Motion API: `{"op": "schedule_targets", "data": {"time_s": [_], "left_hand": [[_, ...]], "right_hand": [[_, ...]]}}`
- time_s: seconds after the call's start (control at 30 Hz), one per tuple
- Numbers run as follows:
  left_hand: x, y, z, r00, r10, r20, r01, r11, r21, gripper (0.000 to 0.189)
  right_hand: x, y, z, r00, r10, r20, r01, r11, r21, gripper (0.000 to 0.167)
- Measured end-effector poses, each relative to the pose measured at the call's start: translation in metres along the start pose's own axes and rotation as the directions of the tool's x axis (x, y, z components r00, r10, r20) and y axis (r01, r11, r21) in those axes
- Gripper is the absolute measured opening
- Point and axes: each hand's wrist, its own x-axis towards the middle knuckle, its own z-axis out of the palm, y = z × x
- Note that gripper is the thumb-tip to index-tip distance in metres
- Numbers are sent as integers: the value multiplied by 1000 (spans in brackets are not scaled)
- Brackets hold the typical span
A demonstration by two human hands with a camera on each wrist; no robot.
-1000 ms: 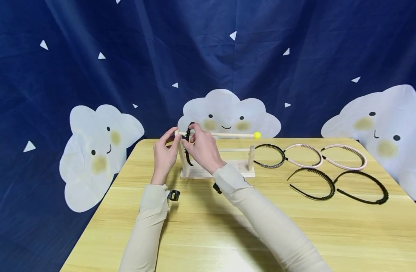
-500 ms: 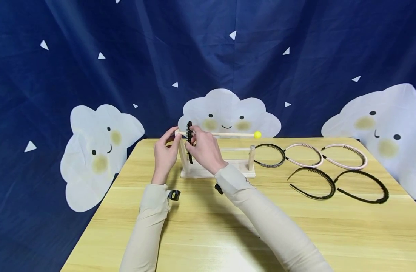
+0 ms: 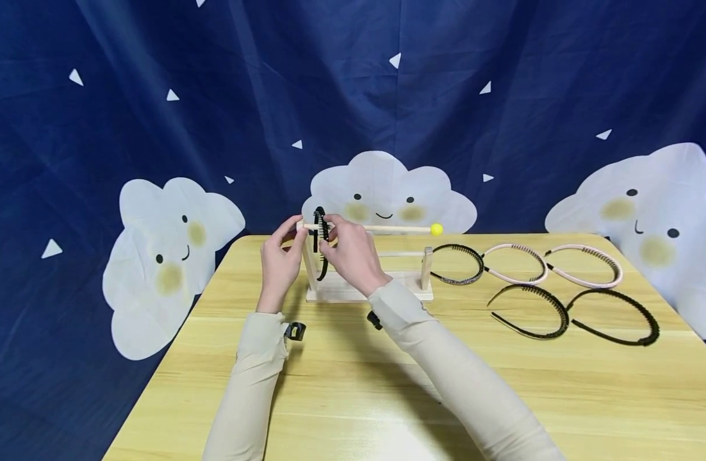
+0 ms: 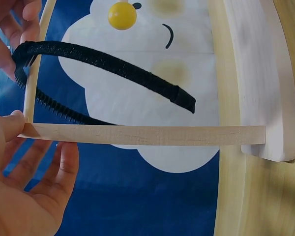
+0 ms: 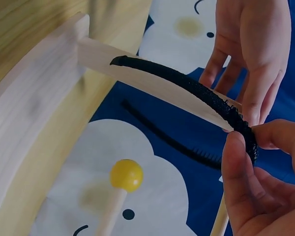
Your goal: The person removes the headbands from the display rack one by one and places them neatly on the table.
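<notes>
A black toothed headband (image 4: 113,63) hangs over the upper rod (image 3: 396,228) of a pale wooden stand (image 3: 353,294), close to the left post (image 4: 152,134). My right hand (image 3: 353,253) pinches its top curve between thumb and fingers. In the right wrist view the two ends of the headband (image 5: 187,83) point down toward the stand's base, one on each side of the rod. My left hand (image 3: 280,264) grips the top of the left post where the rod joins it. A yellow ball (image 3: 436,229) caps the rod's free right end.
Right of the stand lie a dark patterned headband (image 3: 458,264), two pink headbands (image 3: 532,250) (image 3: 615,266) and two black headbands (image 3: 560,314) (image 3: 653,323). A shorter right post (image 3: 426,269) carries a lower rod (image 3: 399,254). Behind the wooden table (image 3: 353,397) hangs a blue cloud-print curtain (image 3: 353,77).
The headband has turned on the rod, so both of its sides now show in the head view. My right hand has shifted slightly right; my left hand stays at the post.
</notes>
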Motion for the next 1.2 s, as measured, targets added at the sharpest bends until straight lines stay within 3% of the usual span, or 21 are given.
{"op": "schedule_targets", "data": {"time_s": [0.33,1.2], "left_hand": [[0,-1,1,1000,2,-3,-2,999,-48,31],[0,0,1,1000,-7,-8,7,998,-64,30]], "right_hand": [[-6,9,-7,999,51,-14,-50,998,42,46],[-22,22,-28,992,122,-36,-114,977,181,45]]}}
